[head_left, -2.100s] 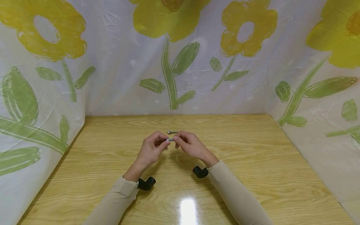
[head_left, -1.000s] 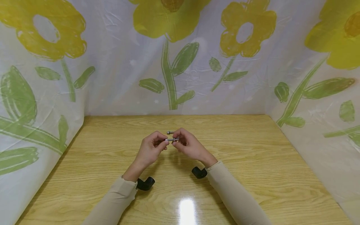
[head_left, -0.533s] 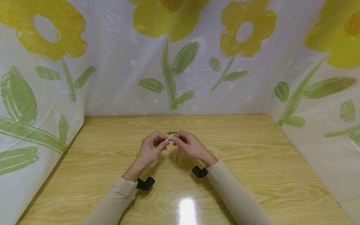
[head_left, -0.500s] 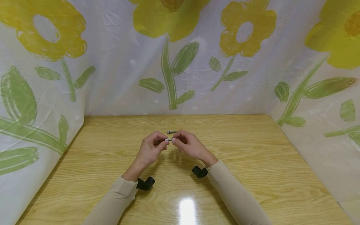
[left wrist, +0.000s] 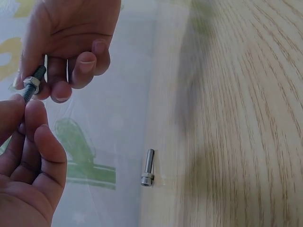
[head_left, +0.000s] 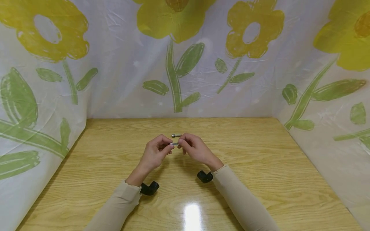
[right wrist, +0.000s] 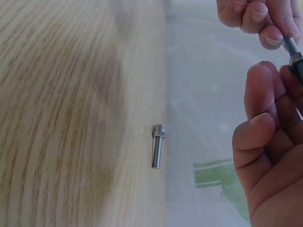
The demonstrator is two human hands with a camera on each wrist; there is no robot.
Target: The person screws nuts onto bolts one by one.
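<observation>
My left hand (head_left: pixel 156 152) pinches a metal bolt (head_left: pixel 174 144) by its left end, between thumb and forefinger, and holds it level above the table. A hex nut (left wrist: pixel 32 82) sits partway along the bolt's dark thread, whose tip pokes out past it in the left wrist view. My right hand (head_left: pixel 198 149) has its thumb and forefinger at this nut, pinching it from the other side. The bolt's head is hidden in the left fingers. Beyond the hands, a second bolt (right wrist: pixel 157 149) lies on the table with a nut against its head.
The wooden table (head_left: pixel 245 186) ends at a white cloth (head_left: pixel 115 80) printed with yellow flowers, which hangs at the back and along both sides. A black bracket-like piece (head_left: pixel 150 188) sits at the left wrist, and a similar black piece (head_left: pixel 205 176) at the right.
The right fingers spread about a second ago, baring the nut and bolt tip, then came together on it again with small shifts. The left hand and the lying bolt have stayed put.
</observation>
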